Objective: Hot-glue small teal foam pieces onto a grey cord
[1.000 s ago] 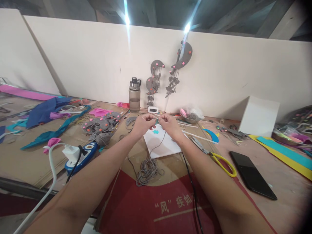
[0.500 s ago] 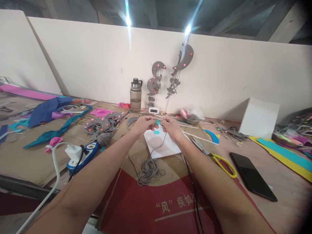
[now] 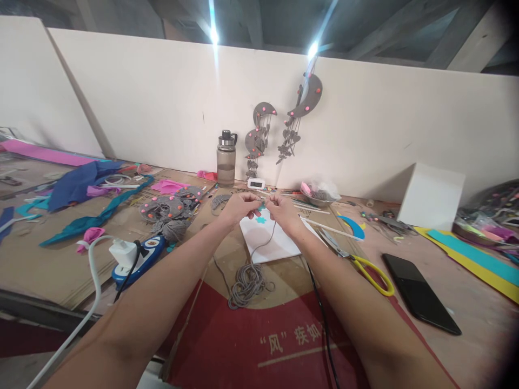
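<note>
My left hand (image 3: 242, 208) and my right hand (image 3: 284, 212) face each other over a white sheet (image 3: 271, 243), fingertips pinched and close together. From my right fingers a grey cord (image 3: 265, 244) runs down to a loose coil (image 3: 248, 285) on the cardboard. A small teal piece (image 3: 263, 206) shows between the two hands, partly covered by fingers. What my left fingertips pinch is too small to make out. Just below them a teal star-like cutout (image 3: 260, 220) lies flat on the sheet.
Yellow-handled scissors (image 3: 365, 267) and a black phone (image 3: 421, 293) lie right of my right arm. A water bottle (image 3: 226, 159) and small clock (image 3: 255, 184) stand by the wall. Left are a blue power strip (image 3: 140, 262) and grey felt shapes (image 3: 162, 208). A black cable (image 3: 322, 313) crosses the cardboard.
The fingertips of both hands have drawn a little closer together, and the teal piece between them is now more covered. The other objects have stayed in place.
</note>
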The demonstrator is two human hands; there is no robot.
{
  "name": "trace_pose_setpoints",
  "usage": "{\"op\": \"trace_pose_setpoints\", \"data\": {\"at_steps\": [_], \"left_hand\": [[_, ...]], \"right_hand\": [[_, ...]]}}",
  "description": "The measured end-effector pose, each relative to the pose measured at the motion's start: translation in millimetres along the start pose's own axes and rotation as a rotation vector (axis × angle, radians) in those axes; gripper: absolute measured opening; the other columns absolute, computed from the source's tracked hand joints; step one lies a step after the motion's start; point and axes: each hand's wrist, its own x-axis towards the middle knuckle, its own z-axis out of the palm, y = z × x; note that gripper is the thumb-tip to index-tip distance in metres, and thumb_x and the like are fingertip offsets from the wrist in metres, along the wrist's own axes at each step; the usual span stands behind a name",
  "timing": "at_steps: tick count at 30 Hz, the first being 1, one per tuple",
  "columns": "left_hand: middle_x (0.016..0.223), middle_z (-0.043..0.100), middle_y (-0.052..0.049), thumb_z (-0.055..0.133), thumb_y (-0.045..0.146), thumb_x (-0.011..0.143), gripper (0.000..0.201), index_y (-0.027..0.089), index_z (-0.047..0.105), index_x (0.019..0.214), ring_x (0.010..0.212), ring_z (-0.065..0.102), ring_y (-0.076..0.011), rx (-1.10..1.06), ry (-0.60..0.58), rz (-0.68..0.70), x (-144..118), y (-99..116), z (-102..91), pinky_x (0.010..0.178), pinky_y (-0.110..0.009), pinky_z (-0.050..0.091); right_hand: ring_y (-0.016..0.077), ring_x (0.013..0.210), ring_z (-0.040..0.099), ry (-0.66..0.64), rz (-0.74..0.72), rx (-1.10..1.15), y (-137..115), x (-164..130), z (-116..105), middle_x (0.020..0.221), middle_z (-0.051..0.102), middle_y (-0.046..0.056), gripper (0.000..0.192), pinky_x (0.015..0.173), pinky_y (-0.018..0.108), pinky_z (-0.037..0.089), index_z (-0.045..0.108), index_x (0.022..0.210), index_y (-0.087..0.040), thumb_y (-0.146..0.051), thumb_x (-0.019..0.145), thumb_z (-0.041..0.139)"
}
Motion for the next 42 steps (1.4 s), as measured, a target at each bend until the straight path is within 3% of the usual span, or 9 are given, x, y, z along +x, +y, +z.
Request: {"op": "trace_pose_setpoints", "data": {"at_steps": [6, 13, 21, 42], "left_hand": [[0.053, 0.059, 0.001, 0.063, 0.014, 0.072, 0.003, 0.012, 0.060, 0.071, 0.045, 0.051, -0.0071, 0.002, 0.023, -0.016, 0.5, 0.3, 1.7, 0.045, -0.020, 0.035], [0.058, 0.060, 0.000, 0.065, 0.019, 0.071, 0.009, 0.012, 0.064, 0.077, 0.050, 0.053, -0.0081, -0.073, -0.041, -0.035, 2.0, -2.5, -0.4, 0.047, -0.021, 0.036], [0.052, 0.057, 0.001, 0.063, 0.020, 0.073, 0.011, 0.013, 0.059, 0.066, 0.042, 0.045, -0.0057, -0.035, -0.009, 0.008, 2.4, -3.9, 1.3, 0.046, -0.021, 0.033], [0.050, 0.055, 0.002, 0.059, 0.013, 0.069, 0.002, 0.012, 0.061, 0.068, 0.041, 0.043, -0.0055, 0.037, 0.078, -0.017, 1.4, -7.2, 4.4, 0.045, -0.021, 0.031]], "right_hand": [[0.0079, 0.048, 0.039, 0.023, -0.063, -0.056, 2.5, 0.5, -0.3, 0.055, 0.045, -0.006, 0.015, 0.049, 0.023, 0.031, 0.051, 0.070, -0.019, -0.034, 0.074, 0.052], [0.0082, 0.048, 0.039, 0.034, -0.050, -0.053, 0.3, -0.4, -0.4, 0.054, 0.044, -0.006, 0.016, 0.048, 0.023, 0.030, 0.050, 0.071, -0.020, -0.035, 0.075, 0.052], [0.0086, 0.050, 0.040, 0.035, -0.098, -0.059, 2.2, -0.1, 1.1, 0.056, 0.045, -0.006, 0.015, 0.051, 0.023, 0.032, 0.051, 0.072, -0.020, -0.034, 0.075, 0.052], [0.0093, 0.050, 0.038, 0.051, -0.063, -0.054, 17.0, 1.4, 9.2, 0.056, 0.046, -0.005, 0.017, 0.050, 0.023, 0.033, 0.052, 0.071, -0.020, -0.037, 0.073, 0.052]]}}
